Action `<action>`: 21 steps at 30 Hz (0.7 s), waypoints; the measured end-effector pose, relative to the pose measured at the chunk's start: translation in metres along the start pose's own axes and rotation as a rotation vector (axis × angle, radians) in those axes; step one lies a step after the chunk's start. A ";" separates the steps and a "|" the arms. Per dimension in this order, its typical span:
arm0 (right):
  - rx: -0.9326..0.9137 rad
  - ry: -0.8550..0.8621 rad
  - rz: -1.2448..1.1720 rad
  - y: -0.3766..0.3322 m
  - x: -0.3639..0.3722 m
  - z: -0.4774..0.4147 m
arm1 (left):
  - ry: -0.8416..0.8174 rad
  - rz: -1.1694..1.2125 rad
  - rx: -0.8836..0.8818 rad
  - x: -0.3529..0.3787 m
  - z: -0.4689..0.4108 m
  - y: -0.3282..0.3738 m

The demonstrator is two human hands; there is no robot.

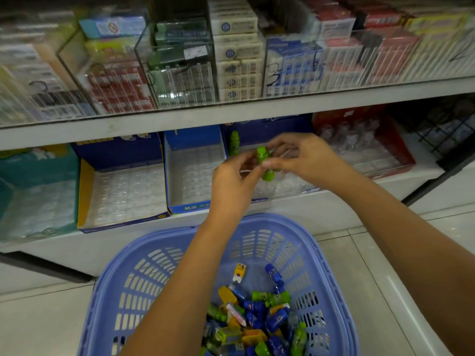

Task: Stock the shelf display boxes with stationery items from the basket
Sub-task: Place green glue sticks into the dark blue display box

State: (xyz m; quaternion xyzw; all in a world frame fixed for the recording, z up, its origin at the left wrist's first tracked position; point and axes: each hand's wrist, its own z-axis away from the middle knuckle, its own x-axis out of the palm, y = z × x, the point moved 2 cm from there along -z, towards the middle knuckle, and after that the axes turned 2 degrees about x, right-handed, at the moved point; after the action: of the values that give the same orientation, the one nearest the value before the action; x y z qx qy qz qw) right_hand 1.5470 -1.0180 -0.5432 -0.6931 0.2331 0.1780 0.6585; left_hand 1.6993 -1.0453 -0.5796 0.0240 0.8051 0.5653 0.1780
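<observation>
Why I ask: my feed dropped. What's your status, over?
Left hand, right hand pinch a green bottle over the blue display box. Second bottle stands at its back. Basket holds more. Nothing blocking.

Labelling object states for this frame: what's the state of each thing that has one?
Green bottle-shaped plastic item: pinched between both hands.
Left hand: pinching it.
Right hand: pinching it.
Second green bottle: upright in dark blue cardboard display box.
Mid-blue cardboard display box: holds no items.
Lilac slotted plastic basket: part-filled with small items.
</observation>
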 end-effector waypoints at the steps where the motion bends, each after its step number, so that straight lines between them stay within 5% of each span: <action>1: -0.002 0.012 0.009 -0.002 0.001 -0.004 | 0.016 -0.037 0.024 -0.001 -0.003 0.001; 8: 0.018 0.091 0.234 -0.002 0.010 -0.038 | 0.043 -0.100 -0.034 -0.002 -0.006 -0.001; 12: 0.052 0.305 0.213 0.011 0.020 -0.071 | -0.297 -0.536 0.005 0.018 0.017 -0.009; 15: 0.086 0.273 0.310 0.024 0.033 -0.091 | -0.541 -0.818 0.080 0.029 0.037 -0.022; 21: 0.091 0.220 0.350 0.030 0.042 -0.098 | -0.577 -0.914 0.146 0.031 0.042 -0.034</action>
State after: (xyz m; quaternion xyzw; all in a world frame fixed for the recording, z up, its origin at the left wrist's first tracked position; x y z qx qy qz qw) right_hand 1.5596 -1.1206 -0.5846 -0.6267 0.4285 0.2021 0.6186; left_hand 1.6893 -1.0122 -0.6313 -0.1619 0.6891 0.3434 0.6173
